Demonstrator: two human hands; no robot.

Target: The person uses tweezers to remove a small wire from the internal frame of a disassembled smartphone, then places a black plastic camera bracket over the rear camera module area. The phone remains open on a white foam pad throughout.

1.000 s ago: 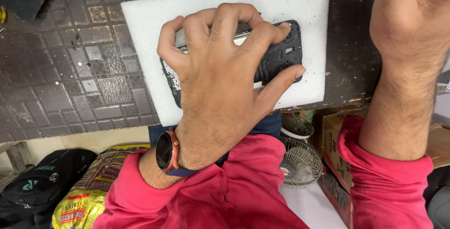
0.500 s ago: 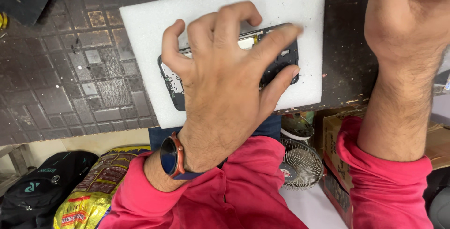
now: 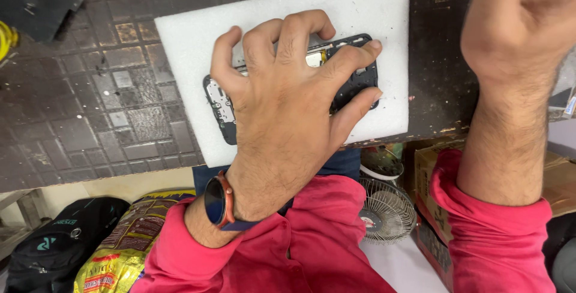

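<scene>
Dark, worn tiling covers the table (image 3: 90, 107), and a white foam pad (image 3: 384, 35) lies on it close to the near edge, its long side running roughly along that edge. On the pad rests an opened phone frame (image 3: 354, 86), dark, with bare circuit parts showing at its left end and along its far side. Its long axis runs left to right, tilted slightly so the right end sits a little farther from the near edge than the left.

Directly over the frame lies the left hand (image 3: 288, 113), coming in from the near edge with a dark watch on an orange-edged strap (image 3: 217, 202) at the wrist. Its fingers (image 3: 300, 29) are spread and bent across the short width of the frame, tips curled at or over the far long edge, while the thumb presses at the right end near the frame's near long edge. So the frame is pinned between fingertips and thumb, grasped across its width, palm covering its middle.

Well off to the right, beyond the pad's right edge, the right hand (image 3: 522, 17) hangs above the table; it looks loosely curled, but whether it holds anything I cannot tell, since the top of it is cut off. The left hand is plainly the one on the frame.

Below the near edge sit a small wire-guard fan (image 3: 387, 212), a cardboard box (image 3: 429, 176), a yellow printed bag (image 3: 120, 251) and a black bag (image 3: 60, 245).
</scene>
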